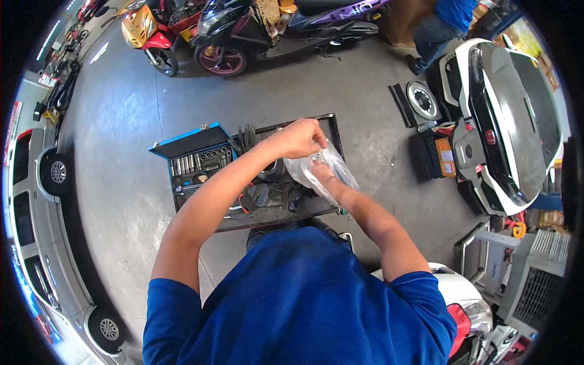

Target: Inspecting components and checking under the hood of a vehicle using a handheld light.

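My left hand [304,137] grips the top of a clear plastic bag [337,173] over the worn black tray cart [237,222]. My right hand [322,170] is inside or behind the bag, its fingers partly hidden by the plastic at small shiny metal pieces [319,157]; whether it holds them I cannot tell. To the left, an open blue socket case [188,140] shows rows of metal sockets [188,164]. Dark rags or gloves [264,194] and other small items lie on the tray below the bag.
Scooters [220,59] line the far side. A person in blue [447,21] stands at the upper right near a white car body part [511,121], a wheel cover [421,100] and a black bag [426,158]. A grey van [42,231] is at left, a cooler unit [535,286] at lower right.
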`<action>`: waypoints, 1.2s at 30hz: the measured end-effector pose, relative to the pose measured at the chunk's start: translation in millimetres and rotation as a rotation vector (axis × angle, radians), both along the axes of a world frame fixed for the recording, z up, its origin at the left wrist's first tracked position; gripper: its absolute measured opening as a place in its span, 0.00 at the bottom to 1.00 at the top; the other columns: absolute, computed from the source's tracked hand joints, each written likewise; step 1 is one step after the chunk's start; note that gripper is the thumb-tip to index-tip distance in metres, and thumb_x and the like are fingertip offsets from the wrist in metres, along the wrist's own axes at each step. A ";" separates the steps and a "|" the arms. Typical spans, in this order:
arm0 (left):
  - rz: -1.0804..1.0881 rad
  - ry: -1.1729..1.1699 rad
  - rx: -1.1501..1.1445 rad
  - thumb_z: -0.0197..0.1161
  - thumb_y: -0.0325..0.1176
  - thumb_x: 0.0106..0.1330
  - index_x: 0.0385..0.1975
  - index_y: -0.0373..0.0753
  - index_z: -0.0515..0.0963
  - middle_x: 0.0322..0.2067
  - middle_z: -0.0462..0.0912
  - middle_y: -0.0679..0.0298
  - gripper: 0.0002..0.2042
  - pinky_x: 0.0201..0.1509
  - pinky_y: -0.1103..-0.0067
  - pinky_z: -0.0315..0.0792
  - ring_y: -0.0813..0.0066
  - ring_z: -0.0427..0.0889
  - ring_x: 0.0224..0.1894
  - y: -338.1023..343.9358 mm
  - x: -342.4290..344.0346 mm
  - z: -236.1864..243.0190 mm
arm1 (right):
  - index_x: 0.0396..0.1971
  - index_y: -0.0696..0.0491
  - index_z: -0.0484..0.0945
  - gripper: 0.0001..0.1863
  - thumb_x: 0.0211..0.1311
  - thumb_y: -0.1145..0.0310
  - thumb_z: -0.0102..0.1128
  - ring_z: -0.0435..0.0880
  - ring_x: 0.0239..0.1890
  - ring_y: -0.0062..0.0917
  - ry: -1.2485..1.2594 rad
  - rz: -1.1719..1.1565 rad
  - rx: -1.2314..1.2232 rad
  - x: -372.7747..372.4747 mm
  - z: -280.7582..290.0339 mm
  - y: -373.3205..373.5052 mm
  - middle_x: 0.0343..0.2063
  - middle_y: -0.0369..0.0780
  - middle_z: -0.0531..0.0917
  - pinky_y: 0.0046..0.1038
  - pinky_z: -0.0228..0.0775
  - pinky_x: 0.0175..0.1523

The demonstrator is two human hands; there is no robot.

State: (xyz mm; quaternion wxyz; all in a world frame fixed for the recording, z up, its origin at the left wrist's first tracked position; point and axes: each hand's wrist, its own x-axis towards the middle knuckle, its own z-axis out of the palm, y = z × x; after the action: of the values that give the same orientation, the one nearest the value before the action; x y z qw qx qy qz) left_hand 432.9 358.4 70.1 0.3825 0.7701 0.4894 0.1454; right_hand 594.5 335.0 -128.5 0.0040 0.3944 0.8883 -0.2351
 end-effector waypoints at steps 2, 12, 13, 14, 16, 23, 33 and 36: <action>-0.025 0.036 0.032 0.56 0.22 0.51 0.37 0.38 0.87 0.38 0.81 0.52 0.16 0.55 0.67 0.73 0.54 0.80 0.47 -2.3 -6.5 -1.3 | 0.51 0.52 0.76 0.21 0.58 0.64 0.63 0.82 0.49 0.38 -0.049 -0.013 0.029 -1.6 -5.9 5.3 0.43 0.46 0.82 0.38 0.76 0.50; -0.137 0.140 0.044 0.63 0.26 0.55 0.50 0.38 0.83 0.41 0.78 0.52 0.20 0.58 0.67 0.72 0.54 0.79 0.50 -3.4 -28.0 6.2 | 0.49 0.52 0.75 0.19 0.57 0.66 0.65 0.82 0.47 0.34 0.251 -0.205 -0.522 13.1 23.6 33.6 0.41 0.43 0.82 0.35 0.76 0.48; -0.128 0.126 0.047 0.63 0.27 0.55 0.50 0.38 0.83 0.41 0.79 0.52 0.20 0.57 0.67 0.72 0.54 0.79 0.50 0.8 -28.2 5.1 | 0.46 0.52 0.75 0.17 0.57 0.68 0.66 0.82 0.45 0.32 0.416 -0.400 -0.723 14.9 30.0 35.7 0.40 0.41 0.82 0.34 0.77 0.48; -0.124 0.099 0.064 0.63 0.28 0.55 0.51 0.39 0.82 0.41 0.79 0.51 0.20 0.57 0.67 0.72 0.54 0.79 0.49 6.4 -28.4 3.1 | 0.43 0.51 0.74 0.15 0.57 0.70 0.67 0.83 0.43 0.30 0.584 -0.580 -0.940 16.6 35.9 36.4 0.38 0.38 0.81 0.32 0.77 0.47; -0.115 0.057 0.094 0.63 0.29 0.55 0.52 0.39 0.82 0.41 0.79 0.51 0.21 0.57 0.66 0.73 0.54 0.79 0.49 22.5 -29.9 -3.5 | 0.44 0.50 0.72 0.18 0.55 0.77 0.67 0.82 0.38 0.24 0.715 -0.733 -1.089 24.5 48.3 38.3 0.36 0.36 0.79 0.27 0.78 0.42; 0.022 -0.085 0.006 0.65 0.33 0.53 0.52 0.39 0.83 0.46 0.85 0.50 0.23 0.57 0.71 0.75 0.57 0.84 0.49 86.5 -37.6 -49.4 | 0.38 0.53 0.76 0.14 0.54 0.83 0.64 0.83 0.34 0.24 0.871 -0.944 -0.686 10.2 102.4 9.6 0.37 0.39 0.81 0.25 0.77 0.37; 0.221 -0.187 -0.198 0.71 0.34 0.54 0.51 0.41 0.84 0.47 0.86 0.55 0.21 0.55 0.76 0.74 0.68 0.83 0.47 99.4 -79.5 -77.6 | 0.35 0.49 0.80 0.17 0.43 0.84 0.63 0.73 0.58 0.45 0.807 -0.309 -0.013 -88.8 168.0 -50.0 0.50 0.46 0.73 0.38 0.69 0.59; 0.237 -0.219 -0.213 0.70 0.33 0.55 0.50 0.41 0.84 0.46 0.86 0.55 0.20 0.55 0.75 0.73 0.69 0.83 0.47 88.4 -87.4 -72.9 | 0.36 0.49 0.80 0.18 0.44 0.83 0.66 0.74 0.56 0.46 0.753 -0.207 0.014 -100.9 154.8 -57.9 0.54 0.48 0.71 0.40 0.70 0.59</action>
State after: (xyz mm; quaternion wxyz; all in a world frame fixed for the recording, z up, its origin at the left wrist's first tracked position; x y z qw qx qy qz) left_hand 345.5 446.8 -2.8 0.4932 0.6418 0.5446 0.2197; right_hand 493.6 277.2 26.3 -0.3487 0.3679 0.7849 -0.3564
